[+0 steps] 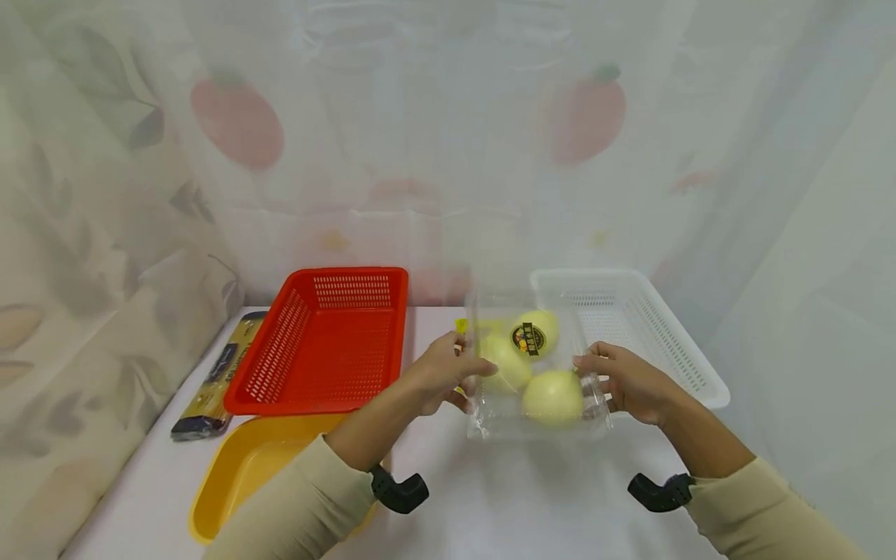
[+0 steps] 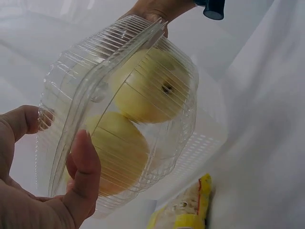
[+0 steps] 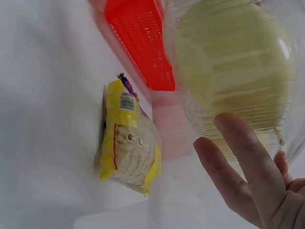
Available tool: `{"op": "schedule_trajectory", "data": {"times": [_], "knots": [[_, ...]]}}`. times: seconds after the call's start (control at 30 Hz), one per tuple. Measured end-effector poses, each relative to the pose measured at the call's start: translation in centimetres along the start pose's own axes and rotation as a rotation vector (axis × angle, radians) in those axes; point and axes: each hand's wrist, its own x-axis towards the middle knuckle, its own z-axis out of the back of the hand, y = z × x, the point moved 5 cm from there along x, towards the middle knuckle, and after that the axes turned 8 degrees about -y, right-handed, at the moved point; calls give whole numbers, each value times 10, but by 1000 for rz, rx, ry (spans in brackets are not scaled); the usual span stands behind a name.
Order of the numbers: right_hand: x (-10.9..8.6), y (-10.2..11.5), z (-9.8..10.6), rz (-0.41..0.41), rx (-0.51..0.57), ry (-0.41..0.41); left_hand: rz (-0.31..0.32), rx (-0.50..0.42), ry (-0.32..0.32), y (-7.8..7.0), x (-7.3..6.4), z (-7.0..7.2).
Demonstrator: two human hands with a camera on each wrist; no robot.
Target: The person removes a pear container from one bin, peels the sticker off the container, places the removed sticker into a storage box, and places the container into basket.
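Both hands hold a clear plastic clamshell box (image 1: 493, 429) above the white table. Inside are three round, pale yellow-green fruits (image 1: 553, 398) that look like apples or pears, and the lid bears a dark round label (image 1: 528, 339). My left hand (image 1: 446, 372) grips the box's left side, its thumb on the lid; the left wrist view shows fingers at the rim seam. On the opposite side, my right hand (image 1: 630, 383) holds the box with its thumb near the top edge. In the right wrist view two fingers (image 3: 250, 157) lie against the ribbed plastic underneath.
A red basket (image 1: 315, 408) stands left of the box, partly over a yellow basin (image 1: 213, 482). A long gold-and-black packet (image 1: 222, 377) lies at far left. The white basket (image 1: 682, 342) is behind right. A yellow-and-clear bag (image 3: 133, 143) lies beyond the box.
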Motion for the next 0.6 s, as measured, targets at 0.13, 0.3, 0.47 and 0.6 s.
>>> {"op": "schedule_trajectory", "data": {"times": [0.13, 0.3, 0.47, 0.6], "knots": [[0, -10, -6, -2, -3, 13, 14, 3, -10, 12, -4, 5], [0, -23, -13, -24, 9, 30, 5, -4, -19, 24, -7, 8], [-1, -33, -20, -43, 19, 42, -11, 27, -34, 34, -10, 12], [-2, -41, -24, -60, 36, 57, -14, 49, -40, 42, -13, 15]]}}
